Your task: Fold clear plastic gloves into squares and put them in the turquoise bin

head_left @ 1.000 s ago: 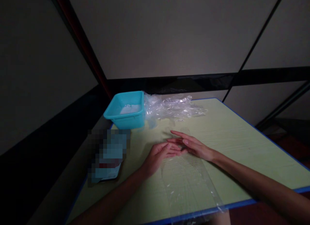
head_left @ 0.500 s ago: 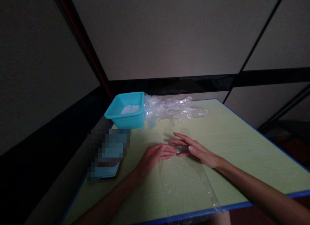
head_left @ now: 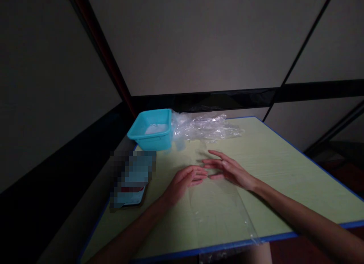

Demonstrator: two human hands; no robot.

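Observation:
A clear plastic bag [head_left: 220, 214] lies flat on the table, and its lower end hangs over the blue front edge. My left hand [head_left: 186, 181] is over the bag's upper left part, fingers stretched out toward the right and thumb along them. Opposite it, my right hand [head_left: 231, 171] has its fingers spread and pointing left above the bag's upper right part. The fingertips of both hands almost meet. Neither hand shows anything held. The film is so transparent that its upper outline is hard to make out.
At the back left stands a turquoise plastic basin [head_left: 152, 141] with something white inside. Beside it is a crumpled heap of clear plastic bags [head_left: 207, 127]. A pixelated flat object [head_left: 135, 180] lies at the left edge of the pale table [head_left: 284, 173]. A panelled wall [head_left: 199, 48] rises behind.
My right hand has lifted slightly, its fingers changing pose; the small glint between the hands is gone. My left hand stays nearly in place. The view has shifted a little.

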